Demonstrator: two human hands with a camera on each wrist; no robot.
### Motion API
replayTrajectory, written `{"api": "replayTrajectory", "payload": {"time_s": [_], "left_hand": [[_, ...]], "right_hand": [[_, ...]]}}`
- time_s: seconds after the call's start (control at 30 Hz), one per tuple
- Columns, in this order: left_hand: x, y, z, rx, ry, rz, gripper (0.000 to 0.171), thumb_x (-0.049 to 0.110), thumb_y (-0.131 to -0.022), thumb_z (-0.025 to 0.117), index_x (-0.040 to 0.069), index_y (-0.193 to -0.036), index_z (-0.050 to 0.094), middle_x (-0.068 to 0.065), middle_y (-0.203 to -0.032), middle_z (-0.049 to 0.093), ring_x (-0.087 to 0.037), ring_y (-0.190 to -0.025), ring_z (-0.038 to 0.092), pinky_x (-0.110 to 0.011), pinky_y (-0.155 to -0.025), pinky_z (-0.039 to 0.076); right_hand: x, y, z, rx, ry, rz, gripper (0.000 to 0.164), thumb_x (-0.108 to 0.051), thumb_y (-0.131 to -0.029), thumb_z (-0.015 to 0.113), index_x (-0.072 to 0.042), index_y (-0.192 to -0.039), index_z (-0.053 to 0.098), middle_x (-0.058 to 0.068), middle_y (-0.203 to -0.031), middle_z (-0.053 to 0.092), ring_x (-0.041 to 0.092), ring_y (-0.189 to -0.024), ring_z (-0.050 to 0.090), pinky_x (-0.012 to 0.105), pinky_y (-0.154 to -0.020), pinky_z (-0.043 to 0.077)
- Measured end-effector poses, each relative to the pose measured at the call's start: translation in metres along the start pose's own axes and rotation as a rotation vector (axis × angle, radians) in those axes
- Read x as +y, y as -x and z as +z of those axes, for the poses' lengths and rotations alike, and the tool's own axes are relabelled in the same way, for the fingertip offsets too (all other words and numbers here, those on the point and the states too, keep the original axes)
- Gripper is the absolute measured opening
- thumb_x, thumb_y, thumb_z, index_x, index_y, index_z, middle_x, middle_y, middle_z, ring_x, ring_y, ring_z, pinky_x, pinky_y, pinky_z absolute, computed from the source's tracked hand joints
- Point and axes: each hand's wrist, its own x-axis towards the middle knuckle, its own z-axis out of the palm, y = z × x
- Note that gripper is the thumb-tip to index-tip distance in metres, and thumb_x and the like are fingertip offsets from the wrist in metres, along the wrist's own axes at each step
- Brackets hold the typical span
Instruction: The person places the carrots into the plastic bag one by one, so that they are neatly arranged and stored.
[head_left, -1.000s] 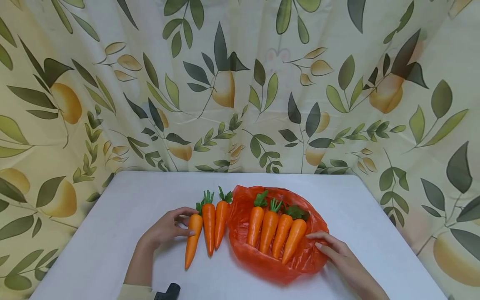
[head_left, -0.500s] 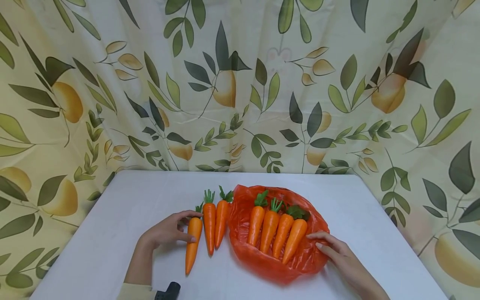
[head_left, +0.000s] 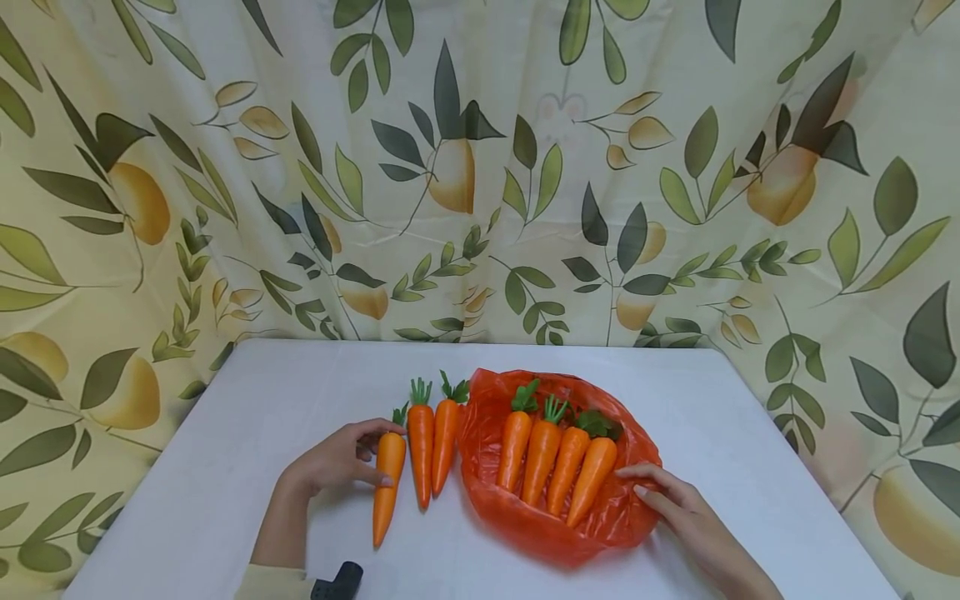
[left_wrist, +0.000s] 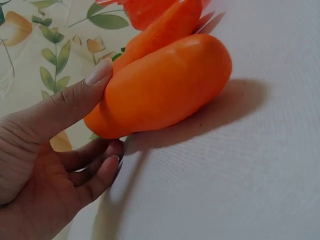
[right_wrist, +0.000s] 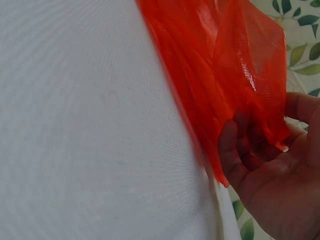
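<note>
In the head view my left hand (head_left: 343, 457) holds the leftmost carrot (head_left: 386, 479), thumb on its near side and fingers around its leafy top. The left wrist view shows the thumb lying along that orange carrot (left_wrist: 170, 85), with the other fingers curled beneath its end. Two more carrots, one (head_left: 422, 458) beside the held one and another (head_left: 446, 437) nearer the bag, lie with their green tops pointing away. My right hand (head_left: 678, 508) grips the right edge of a red plastic bag (head_left: 517, 533). Its thin film (right_wrist: 250, 65) passes between thumb and fingers (right_wrist: 231, 145) in the right wrist view.
Several carrots (head_left: 542, 462) lie side by side inside the spread-open bag. Everything rests on a white table (head_left: 330, 367). Behind it hangs a curtain (head_left: 480, 275) printed with leaves and fruit. A dark band (head_left: 339, 581) sits by the left sleeve.
The left hand has drawn its carrot slightly toward me, and its thumb and fingers have shifted a little on it. The right hand and the bag stay in place.
</note>
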Motion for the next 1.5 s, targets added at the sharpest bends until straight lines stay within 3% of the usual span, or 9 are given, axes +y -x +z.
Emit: {"api": "replayTrajectory", "payload": {"time_s": [0.27, 0.53, 0.7, 0.83, 1.0, 1.17, 1.5], "left_hand": [[0.001, 0.001, 0.0, 0.125, 0.121, -0.066, 0.072, 0.008, -0.073, 0.095, 0.017, -0.137, 0.064, -0.014, -0.141, 0.05, -0.031, -0.108, 0.065, -0.047, -0.089, 0.056], [0.004, -0.002, 0.0, 0.253, 0.135, -0.123, 0.071, 0.01, -0.084, 0.087, 0.021, -0.146, 0.055, -0.014, -0.132, 0.058, -0.03, -0.107, 0.062, -0.044, -0.086, 0.054], [0.008, -0.001, -0.002, 0.249, 0.137, -0.111, 0.072, 0.014, -0.088, 0.084, 0.024, -0.15, 0.046, -0.018, -0.134, 0.055, -0.032, -0.11, 0.063, -0.051, -0.089, 0.051], [0.011, -0.002, -0.003, 0.243, 0.167, -0.092, 0.069, 0.015, -0.089, 0.084, 0.024, -0.144, 0.043, -0.021, -0.136, 0.052, -0.033, -0.11, 0.064, -0.054, -0.094, 0.049], [0.014, -0.005, -0.003, 0.259, 0.228, -0.053, 0.061, 0.014, -0.088, 0.084, 0.021, -0.139, 0.052, -0.019, -0.14, 0.049, -0.033, -0.109, 0.065, -0.045, -0.092, 0.054], [0.021, -0.008, -0.003, 0.276, 0.223, -0.036, 0.06, 0.014, -0.089, 0.083, 0.029, -0.142, 0.06, -0.015, -0.143, 0.05, -0.032, -0.108, 0.064, -0.042, -0.09, 0.055], [0.036, -0.012, -0.009, 0.253, 0.221, 0.011, 0.061, 0.014, -0.092, 0.08, 0.034, -0.146, 0.06, -0.01, -0.146, 0.052, -0.03, -0.109, 0.064, -0.044, -0.095, 0.053]], "right_hand": [[-0.002, 0.0, 0.0, -0.001, -0.011, 0.034, 0.036, -0.014, -0.111, 0.047, 0.0, -0.144, 0.054, 0.025, -0.149, 0.044, 0.009, -0.115, 0.058, 0.027, -0.092, 0.053], [-0.002, 0.0, -0.001, -0.002, -0.01, 0.03, 0.038, -0.017, -0.111, 0.047, 0.0, -0.145, 0.053, 0.025, -0.15, 0.042, 0.008, -0.116, 0.057, 0.027, -0.093, 0.053], [0.0, 0.0, -0.001, -0.001, -0.015, 0.02, 0.038, -0.017, -0.111, 0.047, 0.0, -0.144, 0.054, 0.025, -0.15, 0.043, 0.008, -0.115, 0.058, 0.027, -0.093, 0.053], [0.0, 0.001, -0.001, -0.005, -0.006, -0.019, 0.036, -0.015, -0.111, 0.047, 0.001, -0.143, 0.054, 0.026, -0.147, 0.045, 0.009, -0.115, 0.058, 0.028, -0.092, 0.054], [-0.002, 0.001, 0.0, -0.004, 0.003, -0.035, 0.035, -0.014, -0.111, 0.047, 0.002, -0.141, 0.055, 0.026, -0.144, 0.048, 0.009, -0.114, 0.059, 0.028, -0.092, 0.054], [0.0, 0.001, 0.001, -0.006, 0.01, -0.053, 0.035, -0.014, -0.111, 0.047, 0.002, -0.14, 0.055, 0.026, -0.142, 0.05, 0.008, -0.114, 0.059, 0.028, -0.092, 0.054], [0.001, 0.001, -0.002, -0.006, -0.033, -0.01, 0.036, -0.016, -0.111, 0.047, 0.001, -0.143, 0.054, 0.025, -0.147, 0.046, 0.009, -0.116, 0.059, 0.028, -0.093, 0.054]]}}
